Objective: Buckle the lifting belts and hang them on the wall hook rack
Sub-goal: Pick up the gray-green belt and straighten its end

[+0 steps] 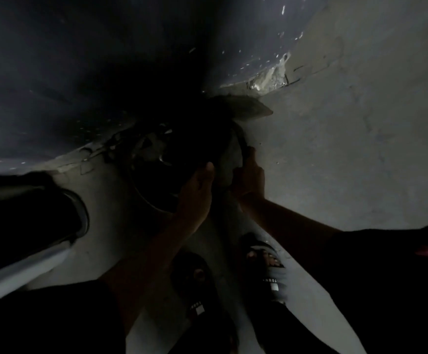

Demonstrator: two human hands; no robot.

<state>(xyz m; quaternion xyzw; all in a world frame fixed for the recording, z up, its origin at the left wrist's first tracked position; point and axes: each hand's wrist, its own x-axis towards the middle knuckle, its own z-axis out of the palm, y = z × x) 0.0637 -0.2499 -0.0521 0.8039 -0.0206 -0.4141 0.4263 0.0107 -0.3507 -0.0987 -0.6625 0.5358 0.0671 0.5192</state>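
The belt point(192, 146) lies on the floor point(335, 154), at 12 o'clock from the sandals point(266, 264). The left hand point(197, 192) rests on it with straight fingers. The right hand point(249, 176) pinches its edge. It probably handles stiff and fairly heavy, so grip near the strap end.

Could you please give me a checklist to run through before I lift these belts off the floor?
1. Right hand grips the lifting belt: ok, fingers curl round its edge.
2. Left hand has a grip: not ok, its fingers lie straight and hold nothing.
3. Buckle fastened: cannot tell, too dark.
4. Wall hook rack in sight: not ok, it is not in view.
5. Feet off the belts: ok, both slides stand behind the hands.
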